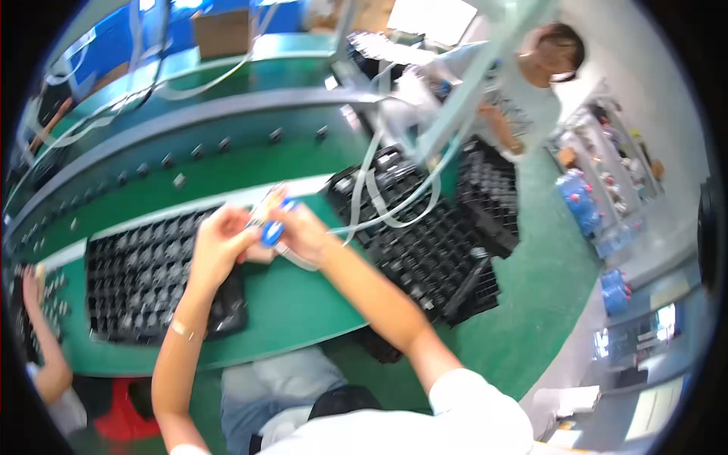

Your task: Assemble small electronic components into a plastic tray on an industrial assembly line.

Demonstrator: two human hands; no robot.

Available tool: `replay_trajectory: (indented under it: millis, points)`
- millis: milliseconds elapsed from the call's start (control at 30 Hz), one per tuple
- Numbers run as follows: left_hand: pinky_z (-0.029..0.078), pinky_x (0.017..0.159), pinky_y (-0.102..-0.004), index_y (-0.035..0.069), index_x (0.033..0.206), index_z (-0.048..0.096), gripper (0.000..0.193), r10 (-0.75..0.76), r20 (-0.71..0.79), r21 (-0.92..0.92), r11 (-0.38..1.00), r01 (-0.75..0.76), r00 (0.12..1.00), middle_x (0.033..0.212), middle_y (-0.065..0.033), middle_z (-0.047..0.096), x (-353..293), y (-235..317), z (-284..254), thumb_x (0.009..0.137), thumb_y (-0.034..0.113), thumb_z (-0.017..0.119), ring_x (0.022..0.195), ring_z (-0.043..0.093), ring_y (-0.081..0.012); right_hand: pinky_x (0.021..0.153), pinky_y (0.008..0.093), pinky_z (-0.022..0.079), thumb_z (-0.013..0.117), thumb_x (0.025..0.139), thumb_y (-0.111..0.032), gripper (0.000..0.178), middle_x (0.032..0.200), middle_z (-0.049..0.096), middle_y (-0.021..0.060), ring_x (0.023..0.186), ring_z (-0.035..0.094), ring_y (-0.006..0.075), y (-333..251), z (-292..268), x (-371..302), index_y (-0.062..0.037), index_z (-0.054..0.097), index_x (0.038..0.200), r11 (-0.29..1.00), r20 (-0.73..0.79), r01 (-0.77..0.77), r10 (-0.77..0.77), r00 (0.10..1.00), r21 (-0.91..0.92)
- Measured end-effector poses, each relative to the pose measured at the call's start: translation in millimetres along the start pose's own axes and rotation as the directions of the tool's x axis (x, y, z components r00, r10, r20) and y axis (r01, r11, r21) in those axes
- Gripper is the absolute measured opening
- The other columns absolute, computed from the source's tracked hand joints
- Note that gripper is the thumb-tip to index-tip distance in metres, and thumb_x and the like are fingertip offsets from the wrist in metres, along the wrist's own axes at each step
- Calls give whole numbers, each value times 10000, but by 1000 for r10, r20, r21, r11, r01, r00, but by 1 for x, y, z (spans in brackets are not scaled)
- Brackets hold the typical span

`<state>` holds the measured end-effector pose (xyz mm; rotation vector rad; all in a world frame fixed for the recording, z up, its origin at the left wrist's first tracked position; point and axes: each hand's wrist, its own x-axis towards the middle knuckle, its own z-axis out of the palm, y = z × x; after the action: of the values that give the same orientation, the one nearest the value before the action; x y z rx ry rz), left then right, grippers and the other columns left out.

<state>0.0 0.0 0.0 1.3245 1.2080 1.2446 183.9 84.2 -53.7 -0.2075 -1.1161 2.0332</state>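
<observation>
Over the green worktable, my two hands are close together. My right hand (305,231) is closed round a small blue and white thing (271,233), too blurred to name. A white cord or hose (297,262) runs just below it. Beside it, my left hand (222,239) is closed with thumb and fingers pinched. What sits between those fingertips is hidden or too small to name. Under my left forearm lies a black tray (140,277) with rows of pockets holding small parts.
Stacked black trays (425,243) stand right of my right arm, with a pale hose (413,208) looping over them. Small metallic parts (180,180) dot the green belt behind a curved rail (250,98). A co-worker (523,91) stands at far right; another person's arm (47,334) shows at left.
</observation>
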Motion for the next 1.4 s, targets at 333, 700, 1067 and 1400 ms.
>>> replay_trajectory:
  millis: [333, 700, 1067, 1400]
  points:
    - [474, 746, -271, -9, 1105, 586, 587, 213, 79, -476, 867, -151, 974, 922, -97, 654, -121, 54, -23, 957, 559, 555, 819, 610, -152, 668, 250, 542, 705, 897, -199, 302, 966, 698, 34, 807, 680, 113, -3, 2, -9, -36, 636, 1142, 775, -396, -187, -87, 914, -604]
    - [505, 915, -339, 87, 1248, 547, 930, 826, 218, -972, 234, 37, 520, 1279, -287, 574, -153, 106, 76, 743, 864, 615, 1140, 632, -366, 585, 259, 461, 796, 749, -224, 395, 762, 605, 41, 615, 521, 86, 31, 29, -18, 8, 682, 1047, 170, -48, 13, -349, 936, -985]
    - [483, 874, -363, 39, 1169, 525, 891, 750, 215, -964, 265, 14, 625, 1135, -250, 622, -161, 109, 85, 812, 856, 513, 1009, 623, -328, 563, 281, 431, 798, 747, -234, 362, 732, 571, 40, 594, 494, 112, 36, 33, -17, -1, 683, 998, 161, -9, 49, -340, 941, -986]
    - [462, 867, -410, 45, 1081, 541, 806, 648, 227, -958, 283, 48, 727, 1049, -252, 656, -180, 112, 92, 880, 820, 449, 910, 612, -336, 565, 283, 432, 791, 758, -238, 346, 724, 566, 40, 593, 493, 118, 34, 27, -19, -8, 684, 993, 120, 2, 47, -347, 938, -992]
